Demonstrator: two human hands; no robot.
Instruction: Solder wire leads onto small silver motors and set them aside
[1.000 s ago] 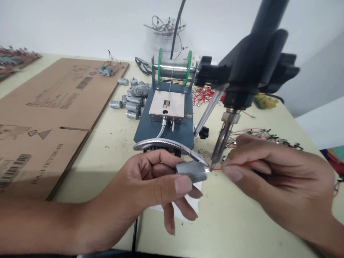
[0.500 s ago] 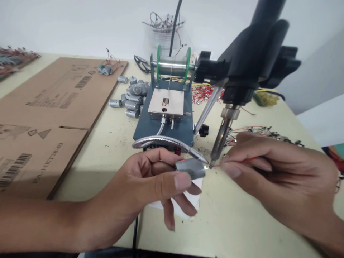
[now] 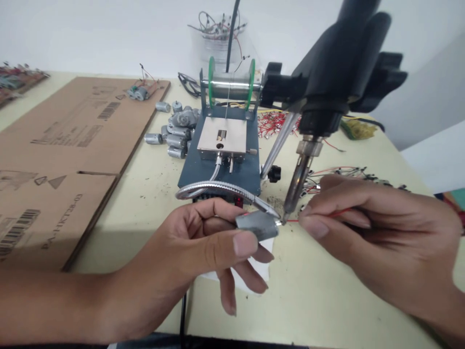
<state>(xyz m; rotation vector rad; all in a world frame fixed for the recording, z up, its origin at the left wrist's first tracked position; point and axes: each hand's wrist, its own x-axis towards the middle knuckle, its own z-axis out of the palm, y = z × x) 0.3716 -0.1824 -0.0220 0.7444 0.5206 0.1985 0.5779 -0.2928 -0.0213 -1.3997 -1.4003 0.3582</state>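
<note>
A small grey cylindrical motor (image 3: 258,226) is pinched between the thumb and fingers of my left hand (image 3: 214,247), its terminal end turned to the right. My right hand (image 3: 378,232) pinches a red wire (image 3: 292,221), whose end reaches toward the motor's terminal. Right at that spot is the tip of a soldering iron (image 3: 296,189), clamped in a black holder (image 3: 323,77). The tip of a flexible metal solder feed tube (image 3: 232,188) also ends there. Whether wire and terminal are joined cannot be made out.
Behind my hands stands a solder feeder (image 3: 223,135) carrying a green-rimmed solder spool (image 3: 230,86). Loose motors (image 3: 179,128) are heaped to its left, beside flattened cardboard (image 3: 80,131). Red wires (image 3: 276,125), black-and-red leads (image 3: 348,177) and a yellow sponge (image 3: 358,130) lie on the right.
The view has shifted slightly. The motor's terminal and the red wire's end now sit closer to the iron's tip. Both hands keep their holds.
</note>
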